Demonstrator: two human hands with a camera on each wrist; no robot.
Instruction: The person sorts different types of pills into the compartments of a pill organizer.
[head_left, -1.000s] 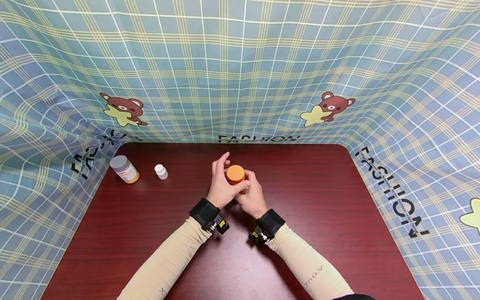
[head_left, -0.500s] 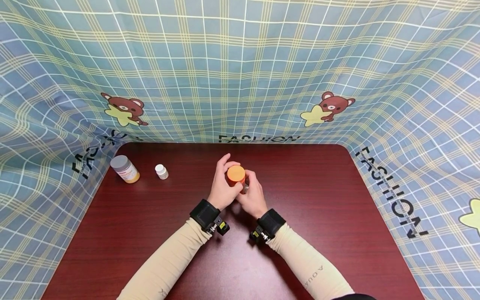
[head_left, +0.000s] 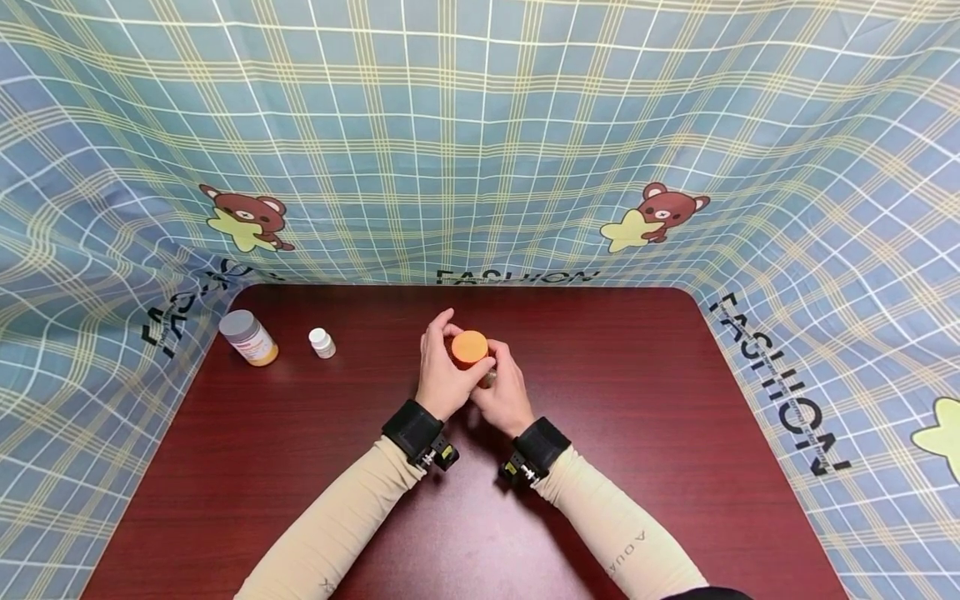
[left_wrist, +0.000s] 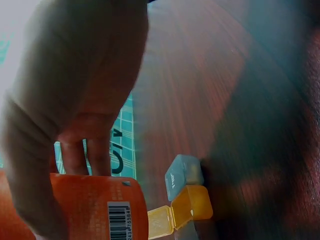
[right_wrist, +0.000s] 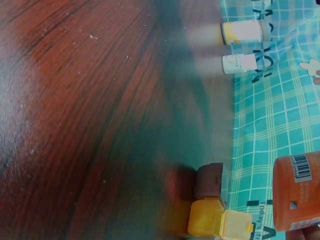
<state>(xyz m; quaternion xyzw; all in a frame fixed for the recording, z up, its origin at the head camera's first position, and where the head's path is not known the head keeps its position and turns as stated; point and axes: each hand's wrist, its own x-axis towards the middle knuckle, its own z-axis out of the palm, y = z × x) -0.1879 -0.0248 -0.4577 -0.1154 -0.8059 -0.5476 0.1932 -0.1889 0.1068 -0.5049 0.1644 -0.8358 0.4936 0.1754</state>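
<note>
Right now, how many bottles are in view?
3: orange bottle, in the left hand; small white bottle and grey-lidded bottle, on the left side of the table.

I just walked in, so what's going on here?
A person's left hand grips an orange bottle, one end toward a small box whose yellow compartment stands open. The right hand is close by; whether it grips anything is unclear. A small white bottle and a grey-lidded jar stand to the left on the table.
</note>
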